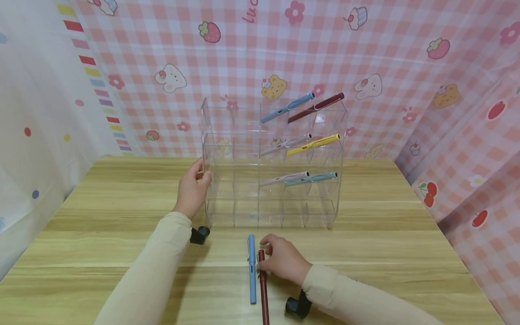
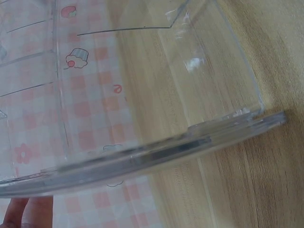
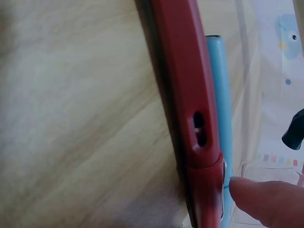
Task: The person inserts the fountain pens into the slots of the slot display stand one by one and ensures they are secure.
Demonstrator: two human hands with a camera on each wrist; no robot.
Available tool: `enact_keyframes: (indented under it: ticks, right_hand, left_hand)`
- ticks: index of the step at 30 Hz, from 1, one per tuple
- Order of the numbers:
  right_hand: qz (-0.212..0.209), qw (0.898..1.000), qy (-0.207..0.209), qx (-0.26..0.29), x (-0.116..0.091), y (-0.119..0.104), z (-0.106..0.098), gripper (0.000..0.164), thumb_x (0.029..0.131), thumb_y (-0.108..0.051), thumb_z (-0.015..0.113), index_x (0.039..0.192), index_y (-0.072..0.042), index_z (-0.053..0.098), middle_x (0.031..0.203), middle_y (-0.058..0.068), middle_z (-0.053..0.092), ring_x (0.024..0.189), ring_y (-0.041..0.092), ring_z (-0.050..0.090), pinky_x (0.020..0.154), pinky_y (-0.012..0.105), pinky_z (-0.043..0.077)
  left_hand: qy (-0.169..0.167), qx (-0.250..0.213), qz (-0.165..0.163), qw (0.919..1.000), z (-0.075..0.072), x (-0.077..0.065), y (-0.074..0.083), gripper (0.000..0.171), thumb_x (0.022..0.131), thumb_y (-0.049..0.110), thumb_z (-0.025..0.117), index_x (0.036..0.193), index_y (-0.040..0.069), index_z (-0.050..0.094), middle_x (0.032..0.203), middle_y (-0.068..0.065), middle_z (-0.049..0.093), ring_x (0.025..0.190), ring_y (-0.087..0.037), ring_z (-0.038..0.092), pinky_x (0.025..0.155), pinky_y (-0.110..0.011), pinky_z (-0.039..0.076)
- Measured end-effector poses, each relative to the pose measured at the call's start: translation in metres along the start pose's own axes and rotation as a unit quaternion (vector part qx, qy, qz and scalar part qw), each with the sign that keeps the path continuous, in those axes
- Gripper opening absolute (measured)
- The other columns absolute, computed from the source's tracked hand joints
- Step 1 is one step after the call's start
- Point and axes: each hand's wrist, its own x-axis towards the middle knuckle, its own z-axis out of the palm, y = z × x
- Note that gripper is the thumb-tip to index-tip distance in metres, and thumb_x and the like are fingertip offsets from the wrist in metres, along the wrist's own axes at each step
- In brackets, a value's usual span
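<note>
A clear acrylic pen rack (image 1: 270, 220) with several tiers stands upright on the table. My left hand (image 1: 192, 192) holds its left side; in the left wrist view the fingers (image 2: 35, 213) show beyond the panel's edge. In front of the rack, a dark red pen (image 1: 264, 293) lies beside a blue pen (image 1: 252, 271), both pointing roughly away from me. My right hand (image 1: 284, 259) grips the dark red pen near its cap end, its fingers curled. At the cap's clip, one fingertip (image 3: 242, 187) shows in the right wrist view; the opposite side of the grip is hidden.
Pens rest slanted in the rack's right half: blue (image 1: 286, 108) and dark red (image 1: 316, 108) on top, pale lilac (image 1: 286, 143) and yellow (image 1: 313, 145) below, pale pink (image 1: 284, 179) and teal (image 1: 311, 179) lower. A checked cloth (image 1: 243, 63) hangs behind the wooden table (image 1: 378, 253).
</note>
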Motion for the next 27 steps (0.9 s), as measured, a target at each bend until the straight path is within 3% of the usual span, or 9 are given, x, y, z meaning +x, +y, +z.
enact_keyframes:
  ticks: [7,17,27]
  right_hand:
    - [-0.001,0.999,-0.017,-0.030,0.001,-0.003,0.000,0.047,0.076,-0.008,0.079,0.116,0.004,0.058,0.085,0.006,0.054,0.070,0.019,0.048,0.060,0.031,0.042]
    - [-0.010,0.997,-0.026,-0.078,0.009,-0.006,-0.002,0.036,0.075,-0.009,0.080,0.106,0.001,0.064,0.081,0.003,0.062,0.073,0.016,0.053,0.072,0.035,0.048]
    - [-0.022,0.995,-0.025,-0.090,0.013,-0.003,-0.001,0.025,0.074,-0.007,0.079,0.095,-0.001,0.065,0.068,-0.002,0.056,0.061,0.013,0.046,0.058,0.026,0.039]
  left_hand:
    - [0.001,0.000,0.005,1.0000,0.000,0.001,-0.002,0.047,0.098,0.013,0.045,0.144,0.014,0.045,0.134,-0.018,0.054,0.119,-0.032,0.051,0.094,-0.049,0.046]
    - [0.002,0.003,0.002,1.0000,-0.001,0.000,0.001,0.047,0.097,0.013,0.045,0.144,0.013,0.045,0.134,-0.016,0.054,0.119,-0.032,0.051,0.094,-0.048,0.047]
    - [0.003,0.001,0.006,1.0000,-0.001,0.000,0.002,0.046,0.096,0.012,0.045,0.142,0.011,0.047,0.133,-0.018,0.054,0.118,-0.033,0.052,0.093,-0.048,0.047]
